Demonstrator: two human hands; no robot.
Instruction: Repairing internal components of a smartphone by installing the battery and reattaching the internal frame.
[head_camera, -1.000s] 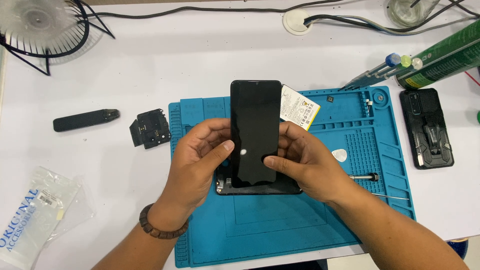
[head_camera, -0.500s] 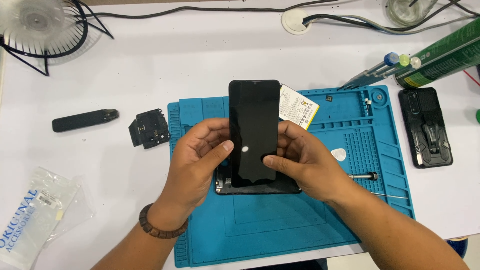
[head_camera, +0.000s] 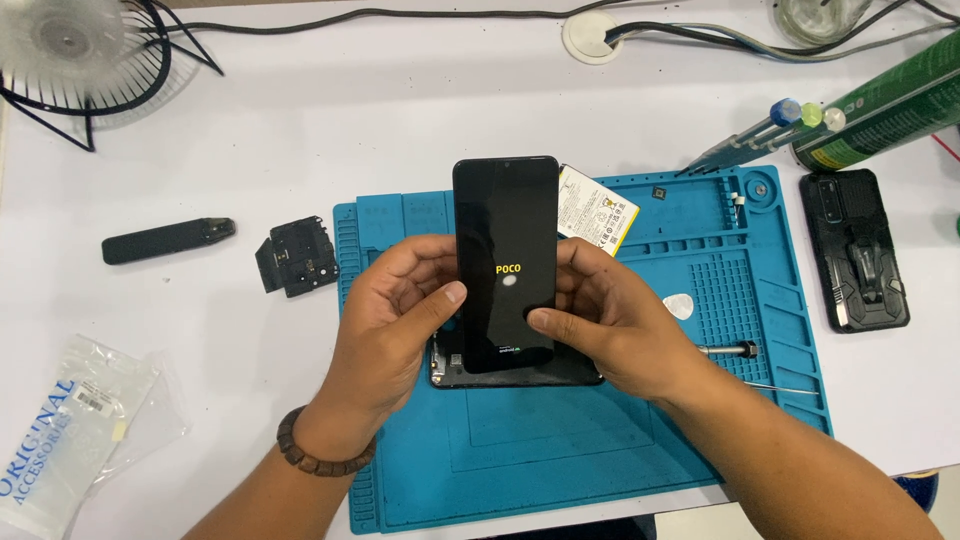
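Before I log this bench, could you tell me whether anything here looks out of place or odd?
Mostly tidy. One oddity: the phone screen, held by the left hand and right hand, is lit while lifted off the open phone body on the blue mat. A small black part lies off the mat.

A black phone screen panel (head_camera: 506, 262) is held upright-lengthwise above a blue work mat (head_camera: 620, 450), gripped at its two long edges. Its glass is dark but lit, showing a small yellow logo and a white spot near the middle. Its lower end overlaps the open phone body (head_camera: 580, 372) lying flat on the mat.
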